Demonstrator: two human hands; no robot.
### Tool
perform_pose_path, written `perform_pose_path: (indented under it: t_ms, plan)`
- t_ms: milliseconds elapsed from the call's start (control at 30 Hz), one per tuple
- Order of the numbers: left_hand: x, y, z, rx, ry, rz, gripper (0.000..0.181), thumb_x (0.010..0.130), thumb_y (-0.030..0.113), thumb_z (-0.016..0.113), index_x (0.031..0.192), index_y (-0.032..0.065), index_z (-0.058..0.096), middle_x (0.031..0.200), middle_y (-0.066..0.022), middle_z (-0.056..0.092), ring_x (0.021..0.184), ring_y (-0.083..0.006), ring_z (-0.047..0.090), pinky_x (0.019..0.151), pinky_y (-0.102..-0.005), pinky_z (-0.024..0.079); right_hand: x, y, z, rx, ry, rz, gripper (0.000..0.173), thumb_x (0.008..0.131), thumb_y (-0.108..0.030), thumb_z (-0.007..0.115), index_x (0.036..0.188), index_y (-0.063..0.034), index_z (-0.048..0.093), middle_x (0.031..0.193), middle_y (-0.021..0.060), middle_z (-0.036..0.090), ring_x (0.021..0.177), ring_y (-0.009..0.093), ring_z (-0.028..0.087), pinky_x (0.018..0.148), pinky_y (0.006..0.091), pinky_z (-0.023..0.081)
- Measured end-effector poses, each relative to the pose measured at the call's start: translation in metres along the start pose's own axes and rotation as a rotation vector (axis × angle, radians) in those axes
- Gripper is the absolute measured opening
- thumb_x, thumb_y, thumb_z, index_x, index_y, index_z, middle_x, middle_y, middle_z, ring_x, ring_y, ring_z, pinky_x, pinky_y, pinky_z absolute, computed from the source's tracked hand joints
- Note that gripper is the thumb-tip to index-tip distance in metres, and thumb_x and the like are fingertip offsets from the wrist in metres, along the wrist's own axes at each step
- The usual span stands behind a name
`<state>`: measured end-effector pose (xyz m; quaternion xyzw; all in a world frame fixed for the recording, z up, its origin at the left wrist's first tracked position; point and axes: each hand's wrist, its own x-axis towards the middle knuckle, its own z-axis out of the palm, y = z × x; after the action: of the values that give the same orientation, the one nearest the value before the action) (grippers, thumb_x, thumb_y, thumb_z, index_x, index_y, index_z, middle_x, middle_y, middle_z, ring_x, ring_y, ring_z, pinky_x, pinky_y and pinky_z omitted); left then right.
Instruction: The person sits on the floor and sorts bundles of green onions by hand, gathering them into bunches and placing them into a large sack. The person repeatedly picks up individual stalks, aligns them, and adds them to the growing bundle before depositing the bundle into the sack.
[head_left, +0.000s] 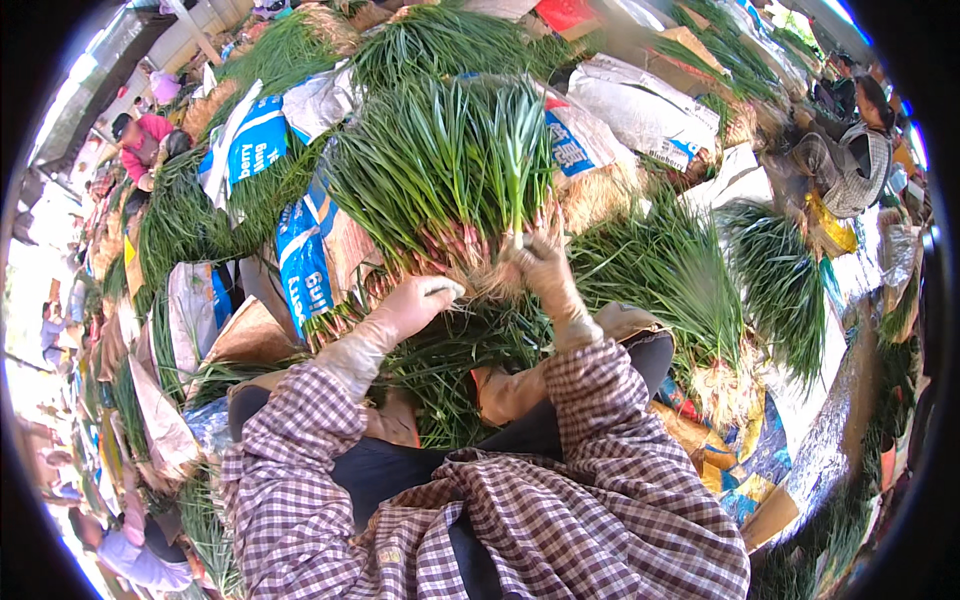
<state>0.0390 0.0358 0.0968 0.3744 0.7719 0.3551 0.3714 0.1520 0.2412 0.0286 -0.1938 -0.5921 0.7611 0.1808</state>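
Before me a thick bundle of long-leaved green plants (442, 165) leans upright, its reddish stem bases and pale stringy roots towards me. My right hand (546, 274), in a thin pale glove, grips the base of one lighter green plant (516, 161) at the bundle's right side. My left hand (420, 304), also gloved, is just below the bundle's roots with thumb and fingers close together. Whether something thin is pinched there is not clear. Loose green leaves (480, 352) lie under both hands, between my feet.
Blue-and-white printed sacks (304, 259) stand left of the bundle, and a white sack (645, 105) lies behind it. More rooted plants (667, 270) lie to the right. A person in pink (142, 146) sits far left; another person (855, 157) is at the right.
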Motion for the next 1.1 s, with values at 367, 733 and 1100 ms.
perform_pose_path:
  t_ms: [367, 733, 1100]
  plan:
    - [-0.003, -0.089, 0.052, -1.215, 0.247, -0.176, 0.025, 0.095, 0.02, 0.049, 0.103, -0.0027, 0.056, 0.088, -0.0098, 0.063, 0.078, -0.021, 0.062, 0.072, -0.0356, 0.053, -0.059, 0.054, 0.06, -0.044, -0.193, 0.123, 0.027, 0.087, -0.029, 0.063, 0.084, -0.0023, 0.062, 0.064, 0.0057, 0.059, 0.055, 0.016, 0.054, 0.056, 0.0287, 0.045]
    - [-0.066, -0.114, 0.057, -1.912, -0.134, -0.104, 0.023, 0.096, 0.022, 0.043, 0.102, 0.0029, 0.055, 0.07, -0.0006, 0.048, 0.048, -0.0077, 0.036, 0.047, -0.0219, 0.034, -0.033, 0.089, 0.126, 0.635, -0.166, 0.753, 0.02, 0.091, -0.018, 0.054, 0.097, 0.0004, 0.059, 0.075, 0.0073, 0.061, 0.066, 0.016, 0.058, 0.058, 0.0309, 0.049]
    - [-0.024, -0.151, -0.007, -1.521, 0.486, -0.084, 0.018, 0.089, 0.018, 0.06, 0.099, 0.0036, 0.061, 0.08, -0.0049, 0.065, 0.048, -0.0062, 0.044, 0.042, -0.0191, 0.032, 0.033, 0.085, 0.161, -1.452, -0.04, -0.407, 0.021, 0.085, -0.025, 0.061, 0.099, -0.0086, 0.061, 0.071, 0.0099, 0.065, 0.061, 0.027, 0.063, 0.064, 0.0395, 0.051]
